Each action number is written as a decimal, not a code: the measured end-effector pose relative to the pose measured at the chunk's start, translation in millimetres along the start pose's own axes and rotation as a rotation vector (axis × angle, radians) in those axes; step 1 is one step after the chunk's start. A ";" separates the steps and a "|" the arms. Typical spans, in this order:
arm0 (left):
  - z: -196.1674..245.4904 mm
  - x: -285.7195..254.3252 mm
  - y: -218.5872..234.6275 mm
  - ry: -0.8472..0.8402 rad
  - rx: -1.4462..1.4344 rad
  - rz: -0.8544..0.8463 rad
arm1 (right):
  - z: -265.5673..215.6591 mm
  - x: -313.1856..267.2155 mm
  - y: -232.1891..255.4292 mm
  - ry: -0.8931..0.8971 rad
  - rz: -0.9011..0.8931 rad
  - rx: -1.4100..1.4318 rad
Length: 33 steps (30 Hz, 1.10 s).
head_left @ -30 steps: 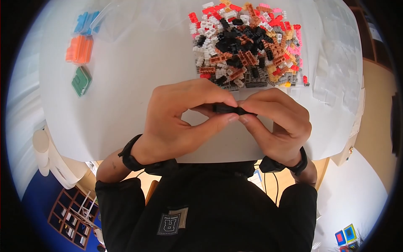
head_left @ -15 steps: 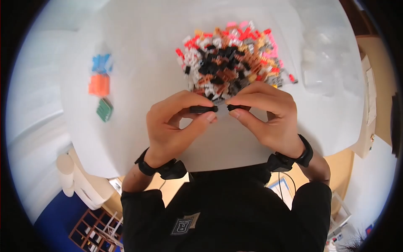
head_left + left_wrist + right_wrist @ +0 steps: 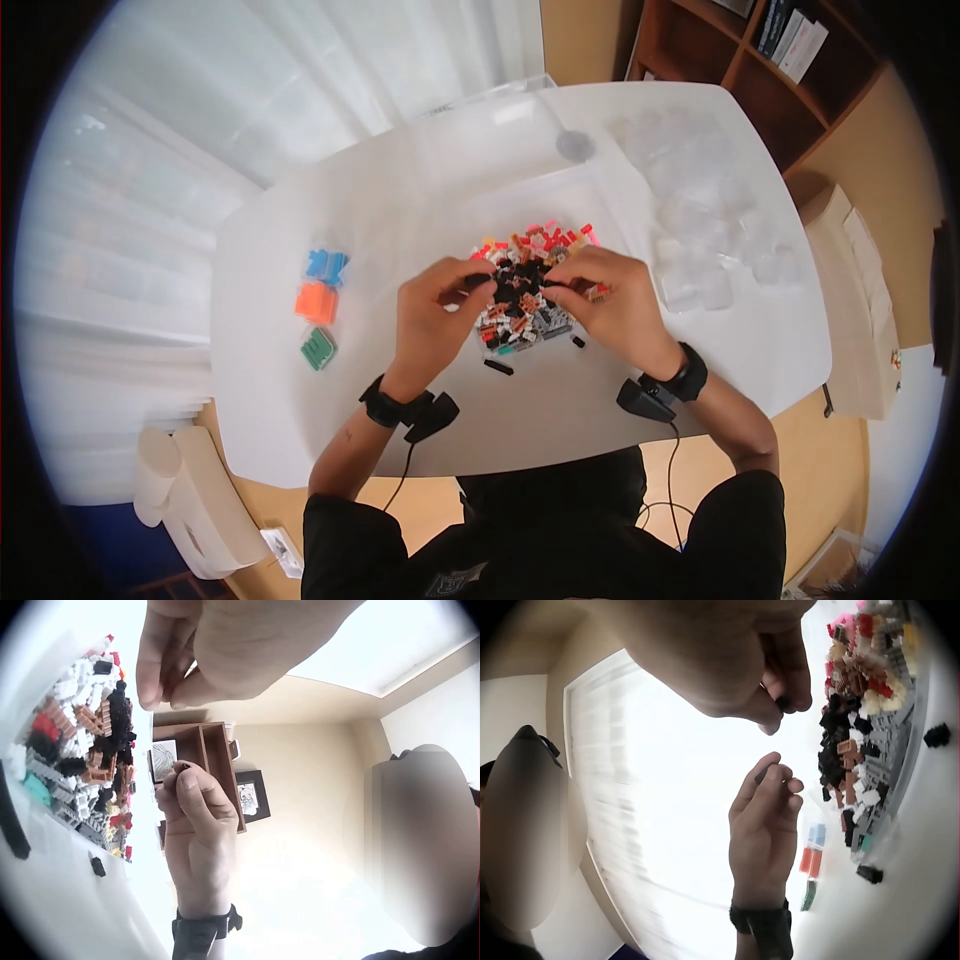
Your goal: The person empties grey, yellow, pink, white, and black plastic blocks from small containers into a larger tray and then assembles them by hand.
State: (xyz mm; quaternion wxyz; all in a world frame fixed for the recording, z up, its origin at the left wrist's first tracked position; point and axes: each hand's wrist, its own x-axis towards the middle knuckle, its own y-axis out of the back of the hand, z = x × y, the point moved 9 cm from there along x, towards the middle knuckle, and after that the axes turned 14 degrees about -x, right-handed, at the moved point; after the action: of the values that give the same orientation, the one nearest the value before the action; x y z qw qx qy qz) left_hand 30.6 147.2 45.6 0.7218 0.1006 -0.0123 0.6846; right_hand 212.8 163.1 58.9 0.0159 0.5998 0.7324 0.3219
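In the head view the left hand (image 3: 437, 310) pinches a small black piece (image 3: 478, 281) between thumb and fingers. Opposite it, the right hand (image 3: 615, 300) pinches another small black piece, largely covered by the fingertips; the right wrist view shows this dark piece (image 3: 783, 703) at the fingertips. A gap separates the two hands, which are held over the pile of mixed building bricks (image 3: 520, 312). Black, white, brown, grey, red and pink bricks make up the pile. On the near side of it lie a long black piece (image 3: 498, 367) and a short black piece (image 3: 578, 342).
Blue (image 3: 327, 264), orange (image 3: 316, 303) and green (image 3: 318, 348) blocks stand in a row on the white table (image 3: 270, 420) at the left. Clear plastic packets (image 3: 700, 230) cover the right side. A transparent container (image 3: 500, 130) is at the far side. Cables hang from both wrist cameras.
The head view has tilted up and shows more of the room. The hands, close together a second ago, have drawn apart, each with a black piece, and are over the pile.
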 end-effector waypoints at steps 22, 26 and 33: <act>-20.8 -50.6 -34.3 0.133 -0.444 -0.142 | -9.1 -35.6 -20.3 0.018 -0.088 0.065; -24.5 -50.1 -36.8 0.170 -0.383 -0.144 | -4.3 -37.8 -19.6 0.014 -0.079 0.028; -19.4 -49.4 -37.1 0.101 -0.269 -0.173 | -10.0 -39.6 -21.8 0.064 -0.056 -0.090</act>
State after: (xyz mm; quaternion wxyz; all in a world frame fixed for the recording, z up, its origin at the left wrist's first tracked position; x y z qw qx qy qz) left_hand 62.0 100.0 14.2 0.7846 -0.0309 -0.0590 0.6164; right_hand 200.9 121.7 41.8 0.0284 0.5670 0.7339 0.3728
